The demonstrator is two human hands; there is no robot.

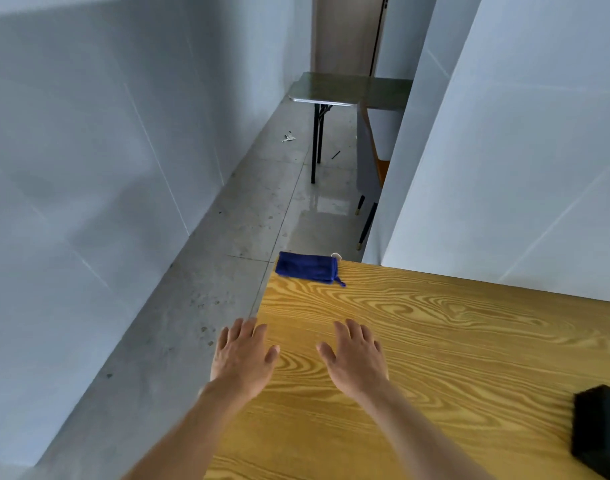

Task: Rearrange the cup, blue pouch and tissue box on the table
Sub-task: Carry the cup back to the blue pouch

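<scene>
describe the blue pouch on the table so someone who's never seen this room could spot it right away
Start at the wooden table and follow it to its far left corner. The blue pouch lies flat there, beyond both open hands. It is the only blue thing on the table.

Black object [601, 434] cut off at right edge

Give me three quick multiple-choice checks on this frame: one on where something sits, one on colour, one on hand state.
1. Where is the pouch?
A. far left corner of the wooden table
B. on the floor
C. under the right hand

2. What colour is the pouch?
A. red
B. blue
C. white

3. What is the left hand doing?
A. gripping the pouch
B. open, holding nothing
C. clenched in a fist

Answers: 1 A, it lies at the table's far left corner; 2 B, its cloth is deep blue; 3 B, fingers spread, nothing in them.
</scene>
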